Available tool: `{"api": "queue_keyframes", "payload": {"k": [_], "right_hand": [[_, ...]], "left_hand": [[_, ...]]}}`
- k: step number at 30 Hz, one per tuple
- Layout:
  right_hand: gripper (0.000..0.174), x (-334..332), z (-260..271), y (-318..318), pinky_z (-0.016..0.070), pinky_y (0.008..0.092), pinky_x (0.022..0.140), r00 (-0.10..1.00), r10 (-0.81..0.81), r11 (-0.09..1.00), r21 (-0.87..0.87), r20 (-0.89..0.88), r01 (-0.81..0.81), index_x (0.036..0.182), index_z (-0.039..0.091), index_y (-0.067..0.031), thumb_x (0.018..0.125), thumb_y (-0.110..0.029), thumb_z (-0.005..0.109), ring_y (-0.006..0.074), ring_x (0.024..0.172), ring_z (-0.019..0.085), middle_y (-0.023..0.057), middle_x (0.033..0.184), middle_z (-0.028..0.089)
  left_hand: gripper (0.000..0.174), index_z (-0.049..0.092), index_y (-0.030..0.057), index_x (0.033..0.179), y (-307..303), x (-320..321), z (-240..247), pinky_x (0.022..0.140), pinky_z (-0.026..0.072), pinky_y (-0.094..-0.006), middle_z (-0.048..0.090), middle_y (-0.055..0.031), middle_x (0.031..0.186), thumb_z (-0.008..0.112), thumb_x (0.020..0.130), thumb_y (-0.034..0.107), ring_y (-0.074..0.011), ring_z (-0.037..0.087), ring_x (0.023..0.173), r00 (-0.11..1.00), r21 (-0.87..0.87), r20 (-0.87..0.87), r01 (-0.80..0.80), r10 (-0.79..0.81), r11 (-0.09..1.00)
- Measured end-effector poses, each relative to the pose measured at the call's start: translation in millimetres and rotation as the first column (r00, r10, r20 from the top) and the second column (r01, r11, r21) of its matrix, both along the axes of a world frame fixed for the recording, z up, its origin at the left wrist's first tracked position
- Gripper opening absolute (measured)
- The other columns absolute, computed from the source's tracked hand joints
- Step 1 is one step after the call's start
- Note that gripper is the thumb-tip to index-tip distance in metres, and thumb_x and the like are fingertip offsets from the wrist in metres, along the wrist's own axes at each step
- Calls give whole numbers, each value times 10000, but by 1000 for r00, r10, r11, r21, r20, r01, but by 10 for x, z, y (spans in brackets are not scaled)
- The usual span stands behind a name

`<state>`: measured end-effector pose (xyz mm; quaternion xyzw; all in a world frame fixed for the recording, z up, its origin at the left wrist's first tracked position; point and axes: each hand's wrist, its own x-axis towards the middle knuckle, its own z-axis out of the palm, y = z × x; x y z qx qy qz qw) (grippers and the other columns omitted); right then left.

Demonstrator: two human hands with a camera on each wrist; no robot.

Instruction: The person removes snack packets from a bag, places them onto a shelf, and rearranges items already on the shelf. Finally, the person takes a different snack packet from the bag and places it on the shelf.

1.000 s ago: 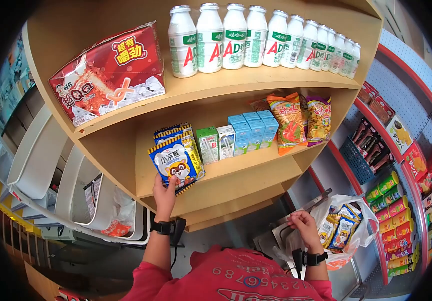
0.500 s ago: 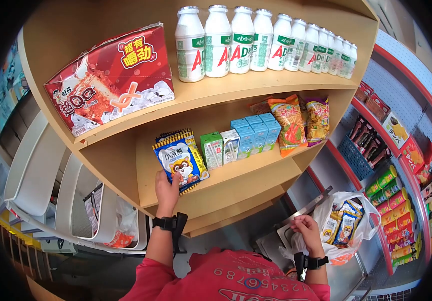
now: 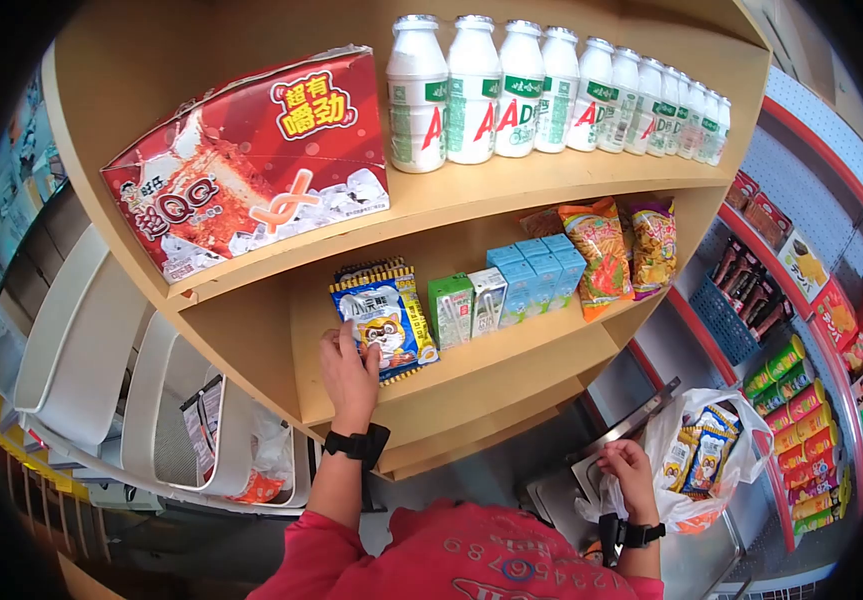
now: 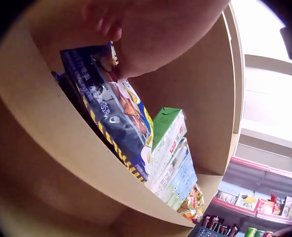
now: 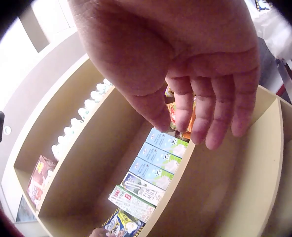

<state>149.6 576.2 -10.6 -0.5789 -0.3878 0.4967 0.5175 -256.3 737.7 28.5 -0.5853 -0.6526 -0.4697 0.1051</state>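
A blue, yellow-striped snack packet with a raccoon on it [image 3: 381,320] stands at the front of a row of like packets, on the left of the middle shelf [image 3: 431,380]. My left hand [image 3: 349,375] is at its lower left, thumb on its front, fingers along its left edge. In the left wrist view the thumb touches the packet [image 4: 111,108] while the fingertips show apart from it. My right hand [image 3: 631,475] hangs beside a white plastic bag [image 3: 746,440] holding more raccoon packets [image 3: 701,460]. Its fingers are loosely bent with nothing in them, as the right wrist view shows.
Right of the packets stand a green carton [image 3: 448,310], a white carton [image 3: 487,300], blue milk cartons [image 3: 541,275] and orange snack bags [image 3: 596,255]. Above are a red box [image 3: 251,165] and a row of white bottles [image 3: 521,95]. Grey bins [image 3: 181,410] flank the shelf's left.
The front packet, earlier gripped and tilted out before the row, now stands against it. The left hand's fingers have loosened from around it. The right hand stays beside the bag; the view has shifted slightly.
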Motion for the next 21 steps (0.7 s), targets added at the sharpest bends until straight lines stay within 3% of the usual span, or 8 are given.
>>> {"api": "queue_keyframes", "payload": {"k": [2, 5, 13, 15, 21], "right_hand": [[161, -7, -15, 15, 462, 217, 679, 1000, 5, 1000, 3, -17, -5, 1010, 562, -29, 876, -118, 562, 111, 779, 603, 45, 920, 631], [163, -7, -25, 35, 464, 217, 679, 1000, 12, 1000, 9, -15, -12, 1015, 562, -27, 878, -115, 560, 110, 777, 601, 45, 924, 631], [119, 3, -19, 20, 470, 228, 674, 1000, 6, 1000, -1, 27, -6, 982, 552, -41, 892, -114, 526, 119, 769, 596, 48, 893, 623], [156, 45, -52, 15, 468, 221, 676, 1000, 1, 1000, 7, -28, 0, 1012, 556, -29, 879, -110, 557, 109, 766, 597, 51, 915, 631], [139, 30, 20, 20, 466, 219, 670, 1000, -10, 1000, 1, -19, 10, 995, 556, -29, 877, -102, 555, 107, 757, 596, 53, 902, 634]], "left_hand": [[386, 552, 27, 1078, -15, 0, -7, 763, 422, -411, 533, -158, 931, 663, 750, 196, -324, 516, 892, 968, 24, -250, -10, 16, 1000], [313, 592, 18, 964, 44, -34, -109, 722, 417, -399, 515, -152, 966, 678, 735, 214, -300, 502, 877, 955, -75, -284, 67, -86, 995], [480, 536, 18, 1042, -116, 132, -78, 724, 413, -406, 515, -156, 978, 723, 699, 297, -316, 494, 886, 954, -52, -295, 35, -48, 998], [505, 527, 22, 1056, -99, 147, -121, 725, 410, -407, 513, -156, 987, 724, 697, 318, -317, 493, 891, 958, -51, -285, 18, -32, 999], [528, 516, 36, 1076, -119, 212, -101, 801, 354, -438, 496, -154, 1066, 720, 695, 339, -309, 460, 1002, 969, -58, -246, -22, 7, 998]]}}
